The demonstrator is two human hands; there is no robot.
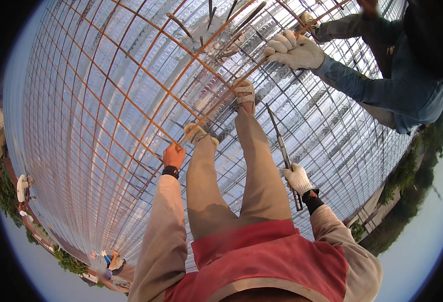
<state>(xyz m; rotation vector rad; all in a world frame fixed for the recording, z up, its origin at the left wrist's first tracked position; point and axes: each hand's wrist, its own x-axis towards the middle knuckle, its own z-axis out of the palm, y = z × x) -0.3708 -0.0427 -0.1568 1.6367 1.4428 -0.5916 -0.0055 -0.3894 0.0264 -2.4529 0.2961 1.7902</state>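
Observation:
My bare left hand (174, 155) is closed around the near end of a rusty steel rebar (214, 108). The bar slants up and to the right, past my sandaled feet (244, 93). Farther along it, a co-worker's white-gloved hand (302, 53) grips the same bar. My right hand (297, 179), in a white glove, is wrapped around a long, slim, dark metal tool (281, 141) with a pointed far end. The tool's lower end sticks out below my fist, and its exact kind does not show.
A rusty rebar grid (131, 75) spreads across the left over shiny ribbed metal decking (332, 116); darker bars cross at the right. Upright bar stubs (180, 24) rise at the top. The co-worker crouches at upper right. More people (115, 261) are at the far left edge.

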